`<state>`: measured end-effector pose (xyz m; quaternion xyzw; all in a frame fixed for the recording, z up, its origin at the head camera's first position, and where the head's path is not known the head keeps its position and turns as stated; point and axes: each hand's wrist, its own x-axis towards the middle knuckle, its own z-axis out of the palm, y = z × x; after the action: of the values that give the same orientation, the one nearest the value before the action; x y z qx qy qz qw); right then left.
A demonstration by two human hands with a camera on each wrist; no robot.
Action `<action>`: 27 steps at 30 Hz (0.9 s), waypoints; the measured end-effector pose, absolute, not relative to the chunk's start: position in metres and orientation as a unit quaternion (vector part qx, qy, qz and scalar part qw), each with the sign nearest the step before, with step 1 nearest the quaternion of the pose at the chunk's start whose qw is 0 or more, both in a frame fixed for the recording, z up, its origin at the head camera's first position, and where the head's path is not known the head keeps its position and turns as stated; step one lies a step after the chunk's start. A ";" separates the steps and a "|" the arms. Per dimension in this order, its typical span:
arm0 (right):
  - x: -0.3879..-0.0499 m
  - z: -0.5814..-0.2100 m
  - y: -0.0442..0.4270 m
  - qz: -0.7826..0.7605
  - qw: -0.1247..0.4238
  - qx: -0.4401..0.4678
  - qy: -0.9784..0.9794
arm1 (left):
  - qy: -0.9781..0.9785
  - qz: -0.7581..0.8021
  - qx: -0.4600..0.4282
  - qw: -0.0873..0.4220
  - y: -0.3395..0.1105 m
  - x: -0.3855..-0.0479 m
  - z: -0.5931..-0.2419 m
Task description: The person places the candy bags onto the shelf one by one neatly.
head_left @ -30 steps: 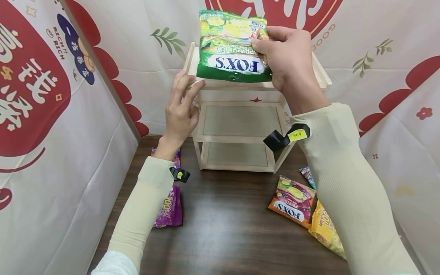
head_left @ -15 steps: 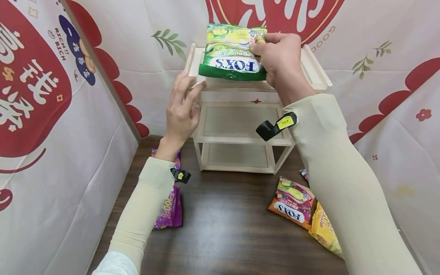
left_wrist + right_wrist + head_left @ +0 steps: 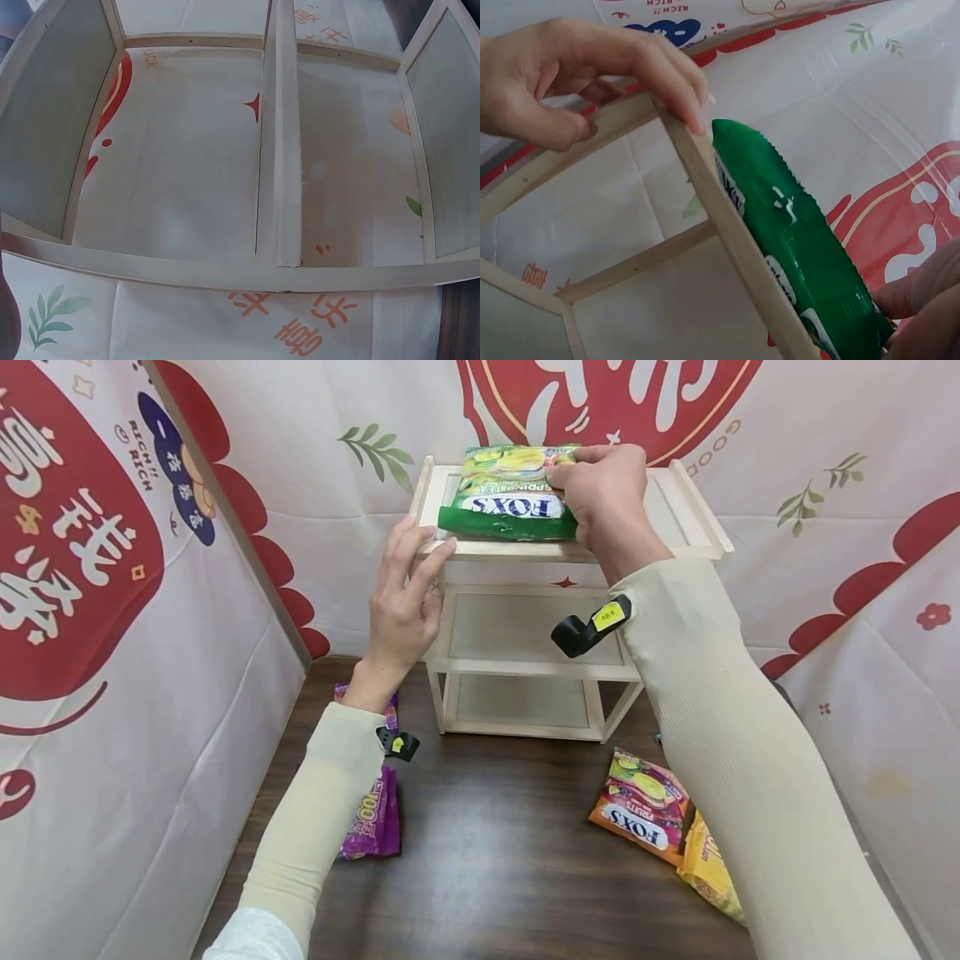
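Bag (image 3: 504, 485), one, green, on the top shelf's (image 3: 667, 510) left half! I've the right hand (image 3: 611, 497) pinching its right edge, the left hand (image 3: 405, 597) loose-fingered at the shelf's near left corner; two purple bags (image 3: 375, 814) left, one yellow bag (image 3: 708, 864) right.

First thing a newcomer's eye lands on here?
Likely the green bag, its right side pinched by the right hand at the rack's top. Next, the red print behind the rack. Then the left hand, touching the rack's left front corner.
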<state>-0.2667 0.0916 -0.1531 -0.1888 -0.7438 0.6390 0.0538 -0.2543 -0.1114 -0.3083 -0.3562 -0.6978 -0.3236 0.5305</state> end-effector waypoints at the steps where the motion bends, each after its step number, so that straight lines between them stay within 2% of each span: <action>1: -0.268 -0.153 0.092 0.635 0.053 -0.188 -0.747 | -0.698 -0.323 -0.356 0.530 -0.111 -0.254 -0.308; 14: -0.264 -0.155 0.091 0.586 0.045 -0.145 -0.796 | -0.700 -0.313 -0.355 0.534 -0.110 -0.254 -0.306; 18: -0.250 -0.158 0.092 0.481 0.075 -0.069 -0.871 | -0.700 -0.315 -0.354 0.535 -0.111 -0.254 -0.307; 24: -0.228 -0.163 0.096 0.256 0.177 0.092 -0.946 | -0.694 -0.319 -0.357 0.537 -0.111 -0.254 -0.309; 27: -0.223 -0.165 0.100 0.204 0.185 0.170 -0.946 | -0.694 -0.318 -0.358 0.537 -0.110 -0.254 -0.309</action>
<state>-0.2235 0.1001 -0.1653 0.1698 -0.9461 0.2041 0.1854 -0.2544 -0.1101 -0.3087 -0.3582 -0.6943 -0.3180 0.5371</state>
